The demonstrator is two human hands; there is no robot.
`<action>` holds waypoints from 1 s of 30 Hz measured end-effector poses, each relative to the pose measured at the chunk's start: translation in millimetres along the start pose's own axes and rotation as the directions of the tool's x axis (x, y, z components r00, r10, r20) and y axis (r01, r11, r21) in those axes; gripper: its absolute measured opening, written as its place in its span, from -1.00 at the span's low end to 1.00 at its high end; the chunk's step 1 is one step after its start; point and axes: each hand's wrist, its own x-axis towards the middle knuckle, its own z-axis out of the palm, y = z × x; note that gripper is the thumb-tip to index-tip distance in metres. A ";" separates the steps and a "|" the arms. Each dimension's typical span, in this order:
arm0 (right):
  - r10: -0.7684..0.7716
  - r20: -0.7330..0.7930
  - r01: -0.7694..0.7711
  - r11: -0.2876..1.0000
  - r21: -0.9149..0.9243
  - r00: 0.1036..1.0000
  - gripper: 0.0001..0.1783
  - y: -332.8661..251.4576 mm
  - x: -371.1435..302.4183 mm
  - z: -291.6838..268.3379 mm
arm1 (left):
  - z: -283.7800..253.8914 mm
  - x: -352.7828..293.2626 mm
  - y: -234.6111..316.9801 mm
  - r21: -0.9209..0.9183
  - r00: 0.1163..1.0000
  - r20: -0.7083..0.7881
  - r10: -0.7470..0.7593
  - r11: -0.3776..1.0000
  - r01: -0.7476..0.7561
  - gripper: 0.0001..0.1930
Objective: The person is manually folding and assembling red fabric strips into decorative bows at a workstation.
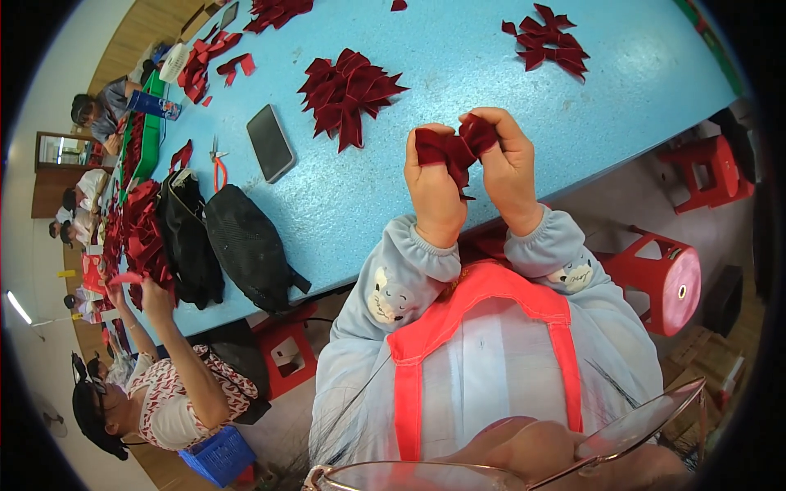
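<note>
Between my two hands, just above the near edge of the blue table [360, 229], is a dark red velvet bow [449, 152] with its tails hanging down. The fingers of my left hand [434, 192] are closed round its left loop. My right hand [509, 172] pinches the right loop, thumb in front and fingers curled behind. A pile of similar bows [348, 92] lies on the table beyond my left hand. Farther off to the right rests a smaller group of bows [550, 42].
On the left lie a phone [271, 144], orange-handled pliers [219, 172] and two black bags [246, 241] [187, 237]. A co-worker [176, 385] sits at the left, handling red ribbon. Green trays [147, 143] hold more red pieces. Red stools [655, 278] stand at the right.
</note>
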 end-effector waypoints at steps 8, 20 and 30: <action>-0.089 0.134 0.108 0.983 -0.145 0.987 -0.76 -8.7 5.8 -4.5 | 10.5 -2.1 11.0 0.000 0.998 -0.061 -0.026 1.000 0.026 -0.83; -0.086 0.000 0.081 0.934 -0.347 0.996 -0.67 -2.1 5.9 -6.7 | 8.1 1.6 5.5 0.029 0.983 -0.082 -0.162 0.986 0.165 -0.82; 0.012 -0.031 -0.023 0.934 -0.357 0.999 -0.69 2.8 4.8 -8.5 | 10.9 -1.8 -2.3 0.021 0.993 -0.047 -0.112 0.993 0.113 -0.86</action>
